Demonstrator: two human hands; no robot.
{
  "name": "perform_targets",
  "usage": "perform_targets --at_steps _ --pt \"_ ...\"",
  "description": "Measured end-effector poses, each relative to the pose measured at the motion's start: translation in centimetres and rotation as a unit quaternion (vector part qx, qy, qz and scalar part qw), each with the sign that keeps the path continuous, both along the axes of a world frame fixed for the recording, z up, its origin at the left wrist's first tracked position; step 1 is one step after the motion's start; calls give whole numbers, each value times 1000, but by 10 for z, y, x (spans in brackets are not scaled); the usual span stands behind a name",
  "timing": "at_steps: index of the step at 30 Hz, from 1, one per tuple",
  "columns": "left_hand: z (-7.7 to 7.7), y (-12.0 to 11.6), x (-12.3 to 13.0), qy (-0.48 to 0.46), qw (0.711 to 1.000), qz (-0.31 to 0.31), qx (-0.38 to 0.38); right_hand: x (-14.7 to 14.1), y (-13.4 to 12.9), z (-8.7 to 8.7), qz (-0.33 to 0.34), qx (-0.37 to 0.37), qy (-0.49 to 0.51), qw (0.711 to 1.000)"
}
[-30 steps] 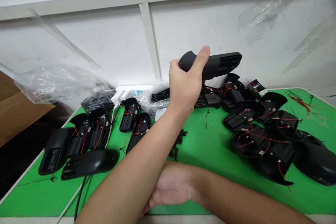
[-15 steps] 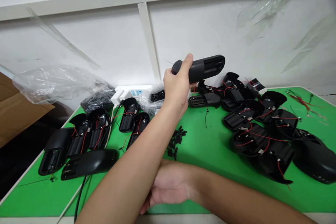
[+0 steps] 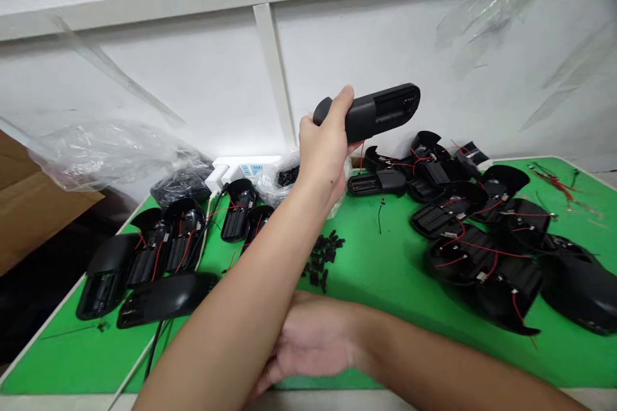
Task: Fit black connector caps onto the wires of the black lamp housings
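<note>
My left hand (image 3: pixel 330 131) is closed round a black plastic housing (image 3: pixel 385 113), raised above the back of the green table, its thumb on top and an open compartment at the housing's right end. Below my left forearm, my right hand (image 3: pixel 313 340) lies palm up and open near the front edge, with nothing visible in the palm; its fingers are partly hidden by the forearm. Small black pieces (image 3: pixel 325 253) are scattered beyond it. Another black housing (image 3: pixel 376 183) lies below the held one, a short wire beside it.
Several black housings with red wires (image 3: pixel 457 253) crowd the right of the green table (image 3: pixel 376 270); more (image 3: pixel 149 247) stand at the left. Clear plastic bags (image 3: pixel 116 148), a white power strip (image 3: pixel 248 167) and cables are at the back left. Loose wires (image 3: pixel 563 186) lie far right.
My left hand has risen slightly with the black housing, whose right end is a little higher and farther right. My right hand has hardly moved.
</note>
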State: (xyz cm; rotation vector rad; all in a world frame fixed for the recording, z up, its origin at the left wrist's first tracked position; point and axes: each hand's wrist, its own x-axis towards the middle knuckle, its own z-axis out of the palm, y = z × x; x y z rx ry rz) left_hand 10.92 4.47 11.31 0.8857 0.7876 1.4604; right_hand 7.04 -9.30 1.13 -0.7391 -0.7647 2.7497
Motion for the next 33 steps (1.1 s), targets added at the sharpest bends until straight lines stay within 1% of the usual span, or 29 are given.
perform_targets --at_steps 3,5,7,8,9,10,11,12,13,14,15,16,17,18,19,21,24,29,33 --pt "1 0 -3 -25 1000 -5 -9 2 2 4 12 21 -55 998" --pt "2 -2 -11 -27 999 -13 -13 7 4 6 12 77 -89 993" --pt "3 -9 -24 -25 999 -21 -10 15 6 7 -29 207 -117 971" --pt "4 -13 -32 -26 999 -24 -9 20 8 7 -34 293 -119 948" --pt "5 -18 -41 -30 999 -29 -6 25 12 6 -77 398 -143 903" --pt "5 -24 -51 -35 999 -32 2 30 16 6 -121 506 -176 835" --pt "4 -29 -62 -37 998 -45 6 36 22 4 -155 598 -227 753" --pt "2 -34 -72 -48 998 -45 3 42 28 3 -186 657 -288 671" --pt "0 -39 -81 -61 997 -43 -8 47 34 1 -208 685 -339 610" --pt "-3 -43 -90 -74 996 -41 -23 52 41 -1 -225 693 -375 573" --pt "-7 -46 -98 -88 995 -35 -40 56 47 -4 -238 696 -403 544" --pt "-11 -48 -104 -103 992 -29 -59 60 53 -6 -243 700 -420 525" --pt "-15 -49 -110 -119 989 -22 -81 62 57 -9 -246 702 -427 514" --pt "-20 -50 -114 -134 985 -16 -104 64 60 -12 -243 705 -423 515" --pt "-24 -50 -118 -149 981 -14 -120 64 61 -14 -236 707 -417 520" --pt "-30 -51 -122 -164 978 -21 -130 62 60 -18 -225 713 -399 530" --pt "-33 -54 -124 -157 979 -53 -118 57 54 -20 -202 721 -400 529" --pt "-35 -59 -123 -161 971 -111 -136 52 47 -22 -142 728 -427 518" --pt "-44 -56 -123 -174 962 -154 -146 50 46 -27 -141 733 -418 518"
